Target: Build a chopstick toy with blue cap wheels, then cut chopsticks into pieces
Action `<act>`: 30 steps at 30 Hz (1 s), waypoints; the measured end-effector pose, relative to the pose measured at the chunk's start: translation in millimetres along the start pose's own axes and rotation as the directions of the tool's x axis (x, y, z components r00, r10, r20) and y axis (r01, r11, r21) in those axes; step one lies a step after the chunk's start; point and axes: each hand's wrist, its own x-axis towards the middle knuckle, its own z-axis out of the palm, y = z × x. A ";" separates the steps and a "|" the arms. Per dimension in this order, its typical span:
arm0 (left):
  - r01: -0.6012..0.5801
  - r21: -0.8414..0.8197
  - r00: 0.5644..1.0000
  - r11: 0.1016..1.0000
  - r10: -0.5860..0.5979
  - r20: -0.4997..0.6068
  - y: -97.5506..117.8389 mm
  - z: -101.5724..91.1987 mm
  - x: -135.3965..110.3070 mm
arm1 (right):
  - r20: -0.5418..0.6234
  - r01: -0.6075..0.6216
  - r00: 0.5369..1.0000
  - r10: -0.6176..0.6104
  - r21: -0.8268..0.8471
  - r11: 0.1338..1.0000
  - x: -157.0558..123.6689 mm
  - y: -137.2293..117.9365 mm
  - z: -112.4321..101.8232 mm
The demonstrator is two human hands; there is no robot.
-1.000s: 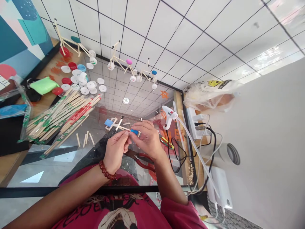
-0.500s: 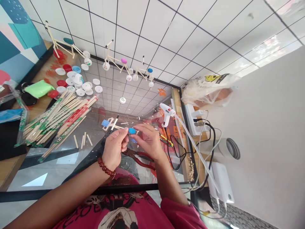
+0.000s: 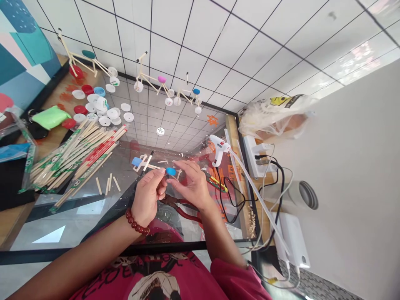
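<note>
Over worktop point(image 3: 67, 218) near edge: left hand point(image 3: 149, 198), right hand point(image 3: 194, 186) both pinching blue cap point(image 3: 171, 171) at fingertips; stick frame point(image 3: 144, 163) just beyond, leftward, nearer left hand.

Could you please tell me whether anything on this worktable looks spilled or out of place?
Yes: short stick offcuts lie scattered on the glass tabletop, apart from the chopstick pile, and pale wood chips lie spilled along its right edge by the black cables.
</note>
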 end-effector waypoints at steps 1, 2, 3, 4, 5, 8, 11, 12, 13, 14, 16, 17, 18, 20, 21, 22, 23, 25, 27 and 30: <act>-0.006 -0.005 1.000 1.000 0.006 0.003 -0.3 -0.7 -1.1 | 0.000 0.001 1.000 -0.001 -0.001 1.000 0.8 -1.1 0.0; -0.010 -0.009 1.000 1.000 0.010 0.005 -0.5 -1.3 -2.1 | 0.004 0.005 1.000 -0.005 -0.001 1.000 2.0 -2.3 0.2; -0.013 -0.011 1.000 1.000 0.013 0.007 -0.8 -1.8 -3.0 | 0.011 0.012 1.000 -0.012 0.000 1.000 3.5 -3.4 0.7; -0.013 -0.011 1.000 1.000 0.013 0.008 -1.1 -2.3 -3.7 | 0.019 0.020 1.000 -0.020 0.001 1.000 5.4 -4.5 1.3; -0.013 -0.009 1.000 1.000 0.013 0.008 -1.4 -2.7 -4.3 | 0.029 0.028 0.999 -0.028 0.002 1.000 7.3 -5.5 2.1; -0.014 -0.007 1.000 1.000 0.015 0.014 -1.7 -3.2 -5.4 | 0.048 0.042 0.998 -0.042 -0.005 0.999 12.1 -7.7 4.8; -0.023 -0.002 0.999 1.000 0.024 0.023 -1.7 -3.4 -5.7 | 0.050 0.046 0.998 -0.044 -0.027 0.999 13.2 -8.1 6.2; -0.024 -0.001 0.999 1.000 0.024 0.024 -1.8 -3.6 -5.7 | 0.050 0.047 0.998 -0.045 -0.036 0.998 12.7 -8.0 6.3; -0.022 0.000 1.000 1.000 0.022 0.022 -1.9 -3.7 -5.5 | 0.049 0.046 0.998 -0.043 -0.047 0.998 12.1 -8.0 6.2; -0.018 -0.001 1.000 1.000 0.018 0.018 -2.0 -3.9 -5.4 | 0.047 0.042 0.998 -0.040 -0.060 0.997 11.4 -8.1 6.1; -0.009 -0.005 1.000 1.000 0.009 0.011 -2.3 -4.2 -5.1 | 0.041 0.031 0.999 -0.028 -0.082 0.996 10.4 -9.0 5.7; -0.009 -0.008 1.000 1.000 0.009 0.012 -2.3 -4.2 -5.1 | 0.035 0.026 0.999 -0.023 -0.087 0.996 10.3 -9.8 5.7; -0.010 -0.011 1.000 1.000 0.010 0.015 -2.3 -4.3 -5.3 | 0.029 0.024 0.999 -0.022 -0.086 0.996 10.6 -10.8 5.8; -0.017 -0.018 1.000 1.000 0.018 0.025 -2.0 -4.1 -5.9 | 0.025 0.030 0.999 -0.028 -0.076 0.997 11.7 -12.7 6.7; -0.019 -0.021 0.999 1.000 0.020 0.029 -1.8 -3.9 -6.4 | 0.027 0.036 0.999 -0.035 -0.072 0.997 12.5 -13.4 7.5; -0.020 -0.021 0.999 1.000 0.020 0.030 -1.6 -3.7 -6.8 | 0.030 0.043 0.999 -0.041 -0.069 0.997 13.3 -13.9 8.6; -0.019 -0.020 0.999 1.000 0.020 0.029 -1.4 -3.6 -7.2 | 0.032 0.047 0.998 -0.045 -0.067 0.997 14.0 -14.1 9.8; -0.016 -0.019 0.999 1.000 0.016 0.028 -1.2 -3.2 -7.7 | 0.025 0.048 0.999 -0.047 -0.065 0.997 15.1 -14.0 12.6; -0.014 -0.022 1.000 1.000 0.015 0.027 -1.3 -3.1 -7.8 | 0.012 0.051 0.999 -0.051 -0.064 0.997 15.7 -13.9 14.9; -0.018 -0.020 1.000 1.000 0.018 0.020 -1.8 -3.5 -7.5 | 0.010 0.062 0.998 -0.061 -0.059 0.996 14.9 -13.9 14.5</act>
